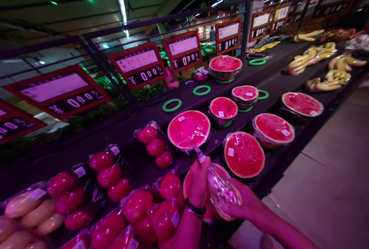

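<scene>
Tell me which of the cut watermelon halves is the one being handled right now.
The wrapped watermelon half at the near shelf edge: the left hand and right hand both grip it, while the other halves sit untouched on the shelf.

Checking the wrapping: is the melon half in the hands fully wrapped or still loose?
Still loose: the left hand pulls up a twisted tail of film over the melon half, right hand supporting.

Eight watermelon halves (188, 129), seven green rings (172, 105), seven price signs (138, 65)
</scene>
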The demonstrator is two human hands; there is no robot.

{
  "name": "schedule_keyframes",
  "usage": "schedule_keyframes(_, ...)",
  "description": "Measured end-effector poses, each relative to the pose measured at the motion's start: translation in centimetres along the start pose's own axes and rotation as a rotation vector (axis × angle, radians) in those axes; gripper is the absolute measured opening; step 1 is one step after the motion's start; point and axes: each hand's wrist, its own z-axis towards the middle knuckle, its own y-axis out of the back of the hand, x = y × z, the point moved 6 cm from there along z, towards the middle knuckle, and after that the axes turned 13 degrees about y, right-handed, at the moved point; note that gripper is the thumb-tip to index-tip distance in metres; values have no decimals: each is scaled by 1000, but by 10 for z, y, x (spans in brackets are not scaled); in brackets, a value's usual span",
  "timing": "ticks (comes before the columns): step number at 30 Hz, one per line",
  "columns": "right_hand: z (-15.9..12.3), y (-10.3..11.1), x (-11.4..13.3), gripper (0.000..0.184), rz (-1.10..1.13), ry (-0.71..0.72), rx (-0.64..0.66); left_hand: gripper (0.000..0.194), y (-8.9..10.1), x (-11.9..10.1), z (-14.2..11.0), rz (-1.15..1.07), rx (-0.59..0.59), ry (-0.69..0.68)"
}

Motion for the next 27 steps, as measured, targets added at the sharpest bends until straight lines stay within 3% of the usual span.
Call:
schedule_keyframes(2, 20, -5, 12, 92, 1, 70, -18, 53, 0, -26, 11, -5, 5, -40)
schedule_keyframes(4, 39, -2, 19, 81, -135, 104, -67, 60, -4, -52, 25, -2, 41, -81)
schedule_keyframes(7, 62, 6, 25, 67, -339, 136, -138, 53, -13, -85, 43, -4, 84, -160)
schedule_keyframes(11, 69, 18, 25, 68, -339, 151, -178, 51, -29, -90, 59, -3, 108, -163)
schedule_keyframes(15, 36, 34, 21, 73, -215, 136, -168, 56, -47, -53, 55, 9, 156, -88)
schedule_keyframes(21, -51, 69, -1, 81, -176, 12, -222, 50, -84, 28, 11, 41, 344, 37)
schedule_keyframes(27, -123, 96, -30, 74, -119, -102, -277, 58, -115, 111, -15, 178, 376, 160)
